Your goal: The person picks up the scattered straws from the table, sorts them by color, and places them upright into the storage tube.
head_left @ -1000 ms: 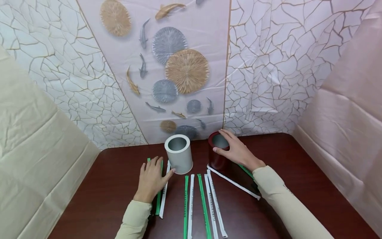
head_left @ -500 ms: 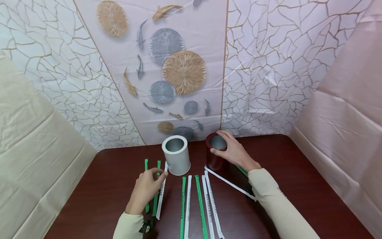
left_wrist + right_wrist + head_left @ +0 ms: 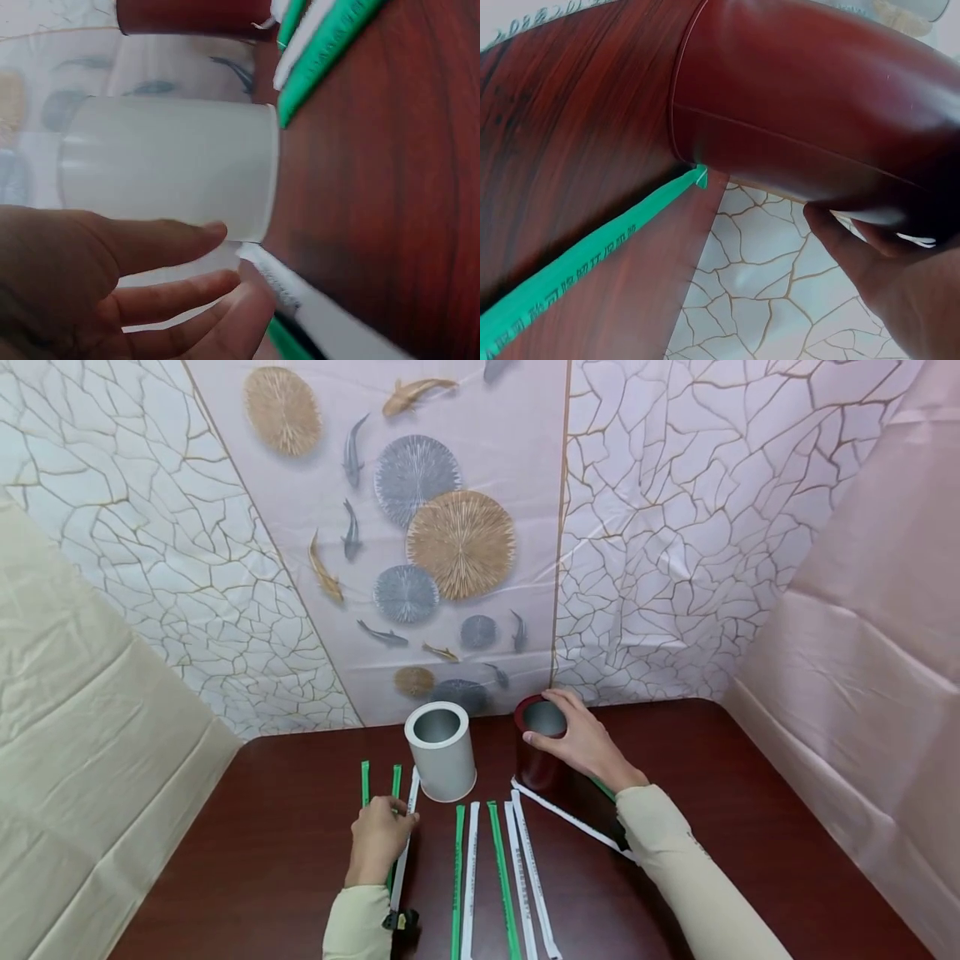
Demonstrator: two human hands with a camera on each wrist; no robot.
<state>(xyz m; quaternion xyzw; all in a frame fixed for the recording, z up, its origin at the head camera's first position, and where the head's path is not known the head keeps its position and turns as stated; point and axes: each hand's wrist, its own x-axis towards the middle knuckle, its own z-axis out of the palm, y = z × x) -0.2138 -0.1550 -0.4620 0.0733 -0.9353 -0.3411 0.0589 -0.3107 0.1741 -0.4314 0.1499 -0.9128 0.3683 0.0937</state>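
My left hand [image 3: 378, 839] hovers low over the left group of long, thin wrapped straws. Its fingertips are right at the upper part of a white straw [image 3: 401, 872], with two green straws [image 3: 365, 781] partly hidden beneath the hand. In the left wrist view a gap shows between thumb and fingers, which lie near the white straw's end [image 3: 262, 262]. Just beyond stands an open-topped white canister [image 3: 447, 768]. My right hand [image 3: 581, 739] grips the rim of a dark red canister [image 3: 534, 760], thumb in front and fingers toward the back.
Several green [image 3: 504, 868] and white [image 3: 471, 868] straws lie lengthwise mid-table. A white straw [image 3: 570, 818] slants below the red canister, and a green one [image 3: 577, 259] lies partly under my right arm. A patterned cloth [image 3: 637, 568] hangs behind the table's far edge.
My left hand has drawn its spread fingers in and come over the left white straw. My right hand stays on the dark red canister. The whole view has shifted slightly.
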